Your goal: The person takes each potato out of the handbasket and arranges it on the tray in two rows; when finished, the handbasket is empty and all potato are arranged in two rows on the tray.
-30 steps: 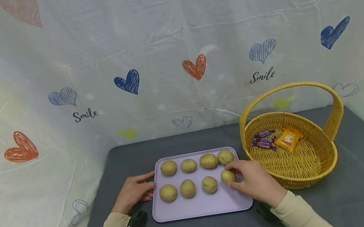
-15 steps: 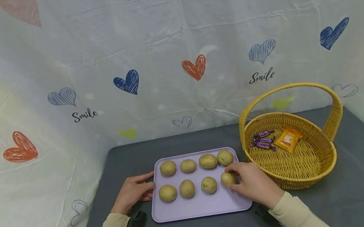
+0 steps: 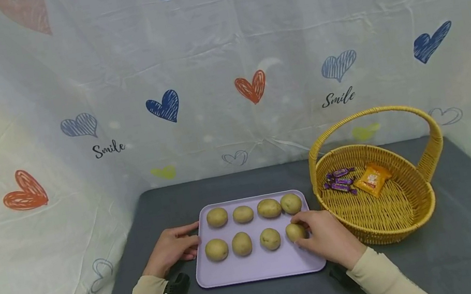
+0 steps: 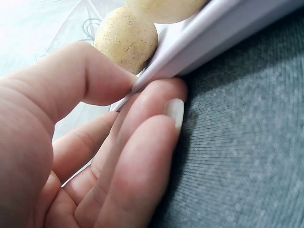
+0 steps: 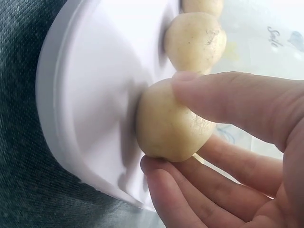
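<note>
A lilac tray (image 3: 257, 269) lies on the table with two rows of potatoes on it. At its left edge my left hand (image 3: 172, 250) pinches the rim, thumb (image 4: 109, 83) on top and fingertips against the outer side and underside. My right hand (image 3: 329, 236) reaches over the tray's right side and holds the front-row end potato (image 3: 295, 231) between thumb and fingers. In the right wrist view that potato (image 5: 168, 123) sits on the tray surface, with another potato (image 5: 194, 42) beyond it. The back-row end potato (image 3: 291, 203) is just behind my right hand's fingertips.
Right of the tray stands a yellow wicker basket (image 3: 418, 220) with a tall arched handle. Inside are several purple-wrapped candies (image 3: 341, 186) and an orange packet (image 3: 372, 179). Dark grey cloth covers the table (image 3: 233, 187), and a heart-printed curtain (image 3: 214, 135) hangs behind it.
</note>
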{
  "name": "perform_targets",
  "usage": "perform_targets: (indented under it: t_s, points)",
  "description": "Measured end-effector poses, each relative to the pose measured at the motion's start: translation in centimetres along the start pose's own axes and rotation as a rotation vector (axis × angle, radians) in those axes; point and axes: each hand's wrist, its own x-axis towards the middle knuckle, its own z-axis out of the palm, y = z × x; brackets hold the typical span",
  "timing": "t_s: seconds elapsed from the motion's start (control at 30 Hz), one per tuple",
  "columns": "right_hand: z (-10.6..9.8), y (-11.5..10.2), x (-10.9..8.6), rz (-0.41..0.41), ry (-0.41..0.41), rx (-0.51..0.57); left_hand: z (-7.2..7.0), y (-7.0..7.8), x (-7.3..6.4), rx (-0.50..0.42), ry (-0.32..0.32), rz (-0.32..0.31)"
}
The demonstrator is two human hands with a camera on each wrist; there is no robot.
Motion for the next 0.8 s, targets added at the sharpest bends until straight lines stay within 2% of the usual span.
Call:
perform_targets:
  t_s: [0.5, 0.8]
  points:
    - [-0.06, -0.03, 0.20, 0.025, -0.025, 0.008, -0.05, 0.17, -0.13, -0.003, 0.001, 0.003]
    - [0.03, -0.04, 0.22, 0.022, -0.039, 0.004, -0.04, 0.00, -0.70, -0.006, 0.008, -0.006]
